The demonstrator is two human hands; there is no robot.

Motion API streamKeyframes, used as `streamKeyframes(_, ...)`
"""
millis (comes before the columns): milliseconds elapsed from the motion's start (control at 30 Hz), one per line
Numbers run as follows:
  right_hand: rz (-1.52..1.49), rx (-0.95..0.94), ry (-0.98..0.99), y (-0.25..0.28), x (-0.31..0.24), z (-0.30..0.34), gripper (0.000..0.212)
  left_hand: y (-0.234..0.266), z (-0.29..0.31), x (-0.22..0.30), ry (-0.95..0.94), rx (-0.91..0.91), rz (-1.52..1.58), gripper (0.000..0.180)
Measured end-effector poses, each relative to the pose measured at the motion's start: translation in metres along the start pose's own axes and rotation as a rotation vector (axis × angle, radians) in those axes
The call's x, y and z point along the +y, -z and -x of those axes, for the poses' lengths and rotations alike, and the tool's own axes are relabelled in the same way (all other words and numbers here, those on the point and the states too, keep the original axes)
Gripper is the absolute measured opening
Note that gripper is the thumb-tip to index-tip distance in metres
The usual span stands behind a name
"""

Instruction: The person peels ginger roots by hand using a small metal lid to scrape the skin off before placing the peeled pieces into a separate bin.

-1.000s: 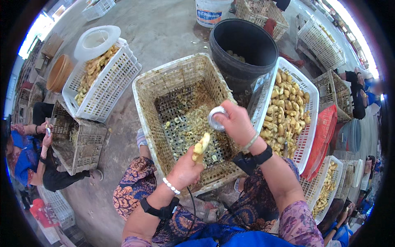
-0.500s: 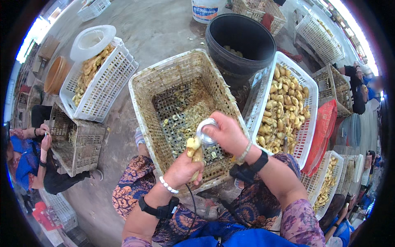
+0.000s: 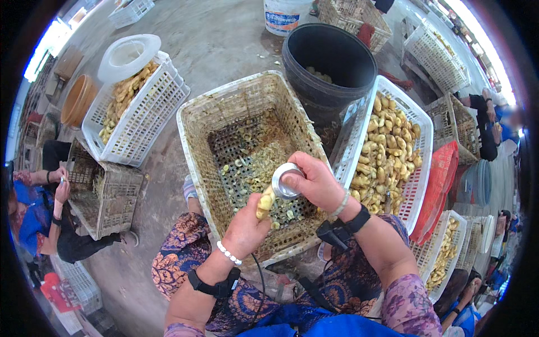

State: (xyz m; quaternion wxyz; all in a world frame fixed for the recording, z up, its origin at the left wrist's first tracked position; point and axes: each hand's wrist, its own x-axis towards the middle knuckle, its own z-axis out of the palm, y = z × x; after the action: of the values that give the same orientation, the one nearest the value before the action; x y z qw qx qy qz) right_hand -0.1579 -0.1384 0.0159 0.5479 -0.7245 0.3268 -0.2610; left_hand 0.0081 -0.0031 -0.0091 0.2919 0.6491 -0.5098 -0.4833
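My left hand (image 3: 247, 227) is closed round a piece of ginger (image 3: 265, 204), pale yellow and partly covered by the fingers. In my right hand (image 3: 317, 182) is a shiny round metal ring tool (image 3: 286, 181), gripped with the thumb inside its rim. The tool's lower left edge meets the top of the ginger, as far as I can see. Both hands are above a dirty white plastic crate (image 3: 193, 163) with peel scraps (image 3: 252, 165) on its slotted bottom.
To the right, a white crate (image 3: 422, 177) holds many ginger pieces, beside a red bag (image 3: 439, 188). A black bucket (image 3: 331, 92) stands beyond the crates. At left is another filled crate (image 3: 149, 115) with a white ring-shaped lid (image 3: 115, 70). A co-worker (image 3: 36, 205) sits far left.
The ginger has turned in my left hand, its free end now tilting up toward the tool. My right hand has shifted slightly right and turned the ring's face more toward view.
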Motion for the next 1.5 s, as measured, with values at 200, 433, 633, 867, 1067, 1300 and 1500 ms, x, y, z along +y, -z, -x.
streamKeyframes(200,-0.006,0.117,-0.057,0.021,-0.003,-0.009,0.012,0.01,0.003,0.02,-0.018,0.179,-0.31,0.03)
streamKeyframes(433,0.111,-0.127,0.015,0.01,-0.011,0.001,0.013,0.01,0.004,0.018,-0.108,0.205,-0.366,0.031)
streamKeyframes(633,0.228,0.11,0.115,0.032,-0.01,-0.001,0.015,0.011,0.004,0.016,-0.13,0.252,-0.454,0.031)
streamKeyframes(867,0.363,0.153,0.062,0.033,0.002,-0.007,0.014,0.013,0.006,0.017,-0.187,0.286,-0.55,0.028)
streamKeyframes(1067,0.152,-0.244,-0.018,0.003,-0.011,0.011,0.017,0.008,0.003,0.018,-0.247,0.315,-0.746,0.022)
streamKeyframes(1300,0.145,-0.055,-0.005,0.002,-0.01,0.006,0.017,0.009,0.004,0.014,-0.242,0.346,-0.816,0.019)
streamKeyframes(1500,0.398,0.133,-0.169,0.019,0.007,-0.013,0.015,0.014,0.003,0.012,-0.28,0.4,-0.886,0.015)
